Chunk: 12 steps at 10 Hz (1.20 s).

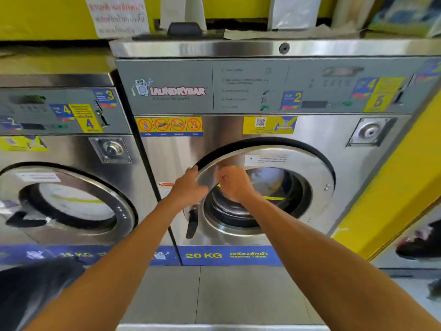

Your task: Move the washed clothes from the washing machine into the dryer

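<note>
A steel 20 KG washing machine point(322, 130) fills the middle of the view. Its round door point(298, 163) with a glass window stands slightly ajar at the left edge, hinged on the right. My left hand point(188, 185) has its fingers curled over the door's left rim. My right hand point(232, 181) grips the front of the door ring just right of that, fingers bent on the metal. A black door handle point(192, 223) hangs below my left hand. No clothes show through the glass; the drum inside is dim.
A smaller 15 KG washer point(59, 149) with a shut round door stands to the left. A yellow wall panel point(393, 187) rises on the right. Grey floor tiles point(226, 295) lie below. A dark blurred shape point(28, 290) sits at lower left. Bags and papers lie on top of the machine.
</note>
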Each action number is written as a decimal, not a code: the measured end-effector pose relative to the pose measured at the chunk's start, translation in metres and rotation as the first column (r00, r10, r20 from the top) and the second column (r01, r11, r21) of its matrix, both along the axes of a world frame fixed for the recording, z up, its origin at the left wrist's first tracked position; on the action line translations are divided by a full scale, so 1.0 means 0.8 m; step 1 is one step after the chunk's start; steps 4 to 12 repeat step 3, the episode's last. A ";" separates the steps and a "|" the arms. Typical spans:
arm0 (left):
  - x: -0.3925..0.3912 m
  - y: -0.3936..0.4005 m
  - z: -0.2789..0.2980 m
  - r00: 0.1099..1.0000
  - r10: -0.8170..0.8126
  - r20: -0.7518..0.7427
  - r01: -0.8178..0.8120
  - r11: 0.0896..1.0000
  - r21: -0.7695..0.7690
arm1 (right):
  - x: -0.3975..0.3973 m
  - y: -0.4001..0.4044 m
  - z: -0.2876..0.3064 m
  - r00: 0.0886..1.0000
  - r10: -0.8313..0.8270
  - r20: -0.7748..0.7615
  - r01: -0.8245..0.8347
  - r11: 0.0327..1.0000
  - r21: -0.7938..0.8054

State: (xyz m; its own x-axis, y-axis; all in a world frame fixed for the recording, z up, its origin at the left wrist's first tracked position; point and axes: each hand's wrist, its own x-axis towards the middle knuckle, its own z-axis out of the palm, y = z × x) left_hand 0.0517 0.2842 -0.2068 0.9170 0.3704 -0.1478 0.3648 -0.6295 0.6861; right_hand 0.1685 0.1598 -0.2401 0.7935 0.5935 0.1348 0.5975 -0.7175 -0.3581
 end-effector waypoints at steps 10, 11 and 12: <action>-0.038 -0.060 0.067 0.988 -0.104 0.110 0.100 0.994 0.044 | -0.057 -0.081 0.098 0.980 -0.057 0.192 0.070 0.995 -0.065; -0.038 -0.060 0.067 0.988 -0.104 0.110 0.100 0.994 0.044 | -0.057 -0.081 0.098 0.980 -0.057 0.192 0.070 0.995 -0.065; -0.038 -0.060 0.067 0.988 -0.104 0.110 0.100 0.994 0.044 | -0.057 -0.081 0.098 0.980 -0.057 0.192 0.070 0.995 -0.065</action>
